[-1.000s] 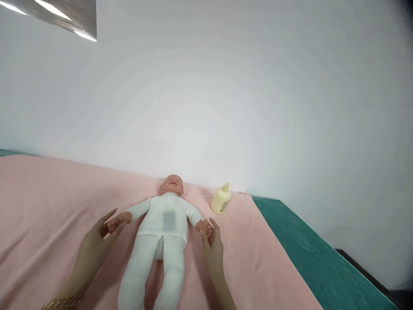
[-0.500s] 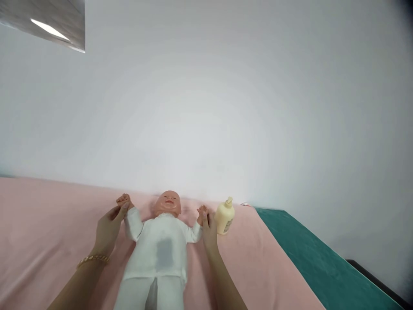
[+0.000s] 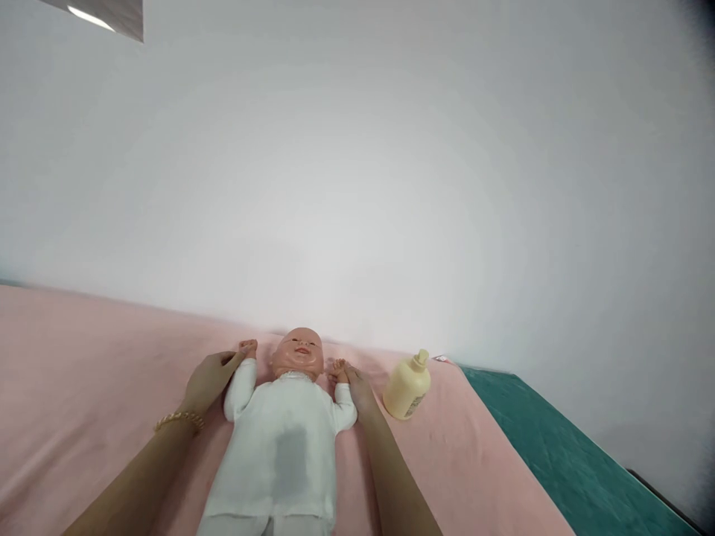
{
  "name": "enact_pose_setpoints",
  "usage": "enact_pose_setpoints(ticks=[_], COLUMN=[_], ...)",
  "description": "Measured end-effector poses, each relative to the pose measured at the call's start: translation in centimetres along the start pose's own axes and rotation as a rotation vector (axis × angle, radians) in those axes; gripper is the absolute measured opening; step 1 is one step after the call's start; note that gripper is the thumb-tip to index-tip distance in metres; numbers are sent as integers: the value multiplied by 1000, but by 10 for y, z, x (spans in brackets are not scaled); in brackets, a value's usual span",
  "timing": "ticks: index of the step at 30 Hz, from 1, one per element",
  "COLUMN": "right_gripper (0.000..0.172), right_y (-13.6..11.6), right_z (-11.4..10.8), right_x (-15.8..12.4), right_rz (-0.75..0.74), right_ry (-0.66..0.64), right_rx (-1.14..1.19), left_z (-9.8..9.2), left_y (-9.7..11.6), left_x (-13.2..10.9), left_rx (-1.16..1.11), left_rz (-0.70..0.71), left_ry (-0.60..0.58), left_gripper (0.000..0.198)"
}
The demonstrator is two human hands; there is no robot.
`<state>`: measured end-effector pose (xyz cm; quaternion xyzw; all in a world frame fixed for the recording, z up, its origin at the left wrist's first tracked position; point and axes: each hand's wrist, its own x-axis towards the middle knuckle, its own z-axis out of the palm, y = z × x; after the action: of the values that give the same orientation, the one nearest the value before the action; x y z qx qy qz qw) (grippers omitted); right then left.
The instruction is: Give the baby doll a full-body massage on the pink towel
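A baby doll (image 3: 279, 439) in a white top and trousers lies on its back on a pink cloth (image 3: 474, 461), its head towards the wall. My left hand (image 3: 211, 378) is closed on the doll's hand at the left, thumb along its wrist. At the right, my right hand (image 3: 360, 387) grips the doll's other hand. Both doll arms are bent, with the hands raised beside the head. My palms hide part of each grip. A gold bracelet (image 3: 179, 422) circles my left wrist.
Right of my right hand stands a pale yellow pump bottle (image 3: 407, 385), slightly tilted in view. A green surface (image 3: 575, 447) shows beyond the cloth's right edge. The white wall (image 3: 357, 186) rises directly behind the doll's head. A shiny panel (image 3: 112, 11) hangs at the upper left.
Both my hands have moved inward with the doll's hands, bringing them closer to its head. The doll's arms are more bent. The view has shifted slightly.
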<state>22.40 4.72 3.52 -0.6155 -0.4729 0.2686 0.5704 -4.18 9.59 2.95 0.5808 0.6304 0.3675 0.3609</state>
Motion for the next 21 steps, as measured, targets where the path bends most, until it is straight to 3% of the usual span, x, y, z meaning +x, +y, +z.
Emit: enact_pose_setpoints(ticks=[8,11,15,21], right_gripper=[25,31,34,54], right_y=[-1,-2,-2,-4], right_z=[3,-9,-28,-66], right_x=[-2,-6,-15,-52], right_rz=[-46,-63,-80,-124], right_ry=[-5,15,33,1], right_rx=[23,50,94,130], left_z=[-1,-4,-13,-42], left_y=[3,4,6,19], left_x=[-8,-16,-34,-81], left_rx=[-211,-381,-417,-386], left_rz=[7,-41,-124,-54], left_ry=[75,195,333,386], left_gripper=[58,55,56,58])
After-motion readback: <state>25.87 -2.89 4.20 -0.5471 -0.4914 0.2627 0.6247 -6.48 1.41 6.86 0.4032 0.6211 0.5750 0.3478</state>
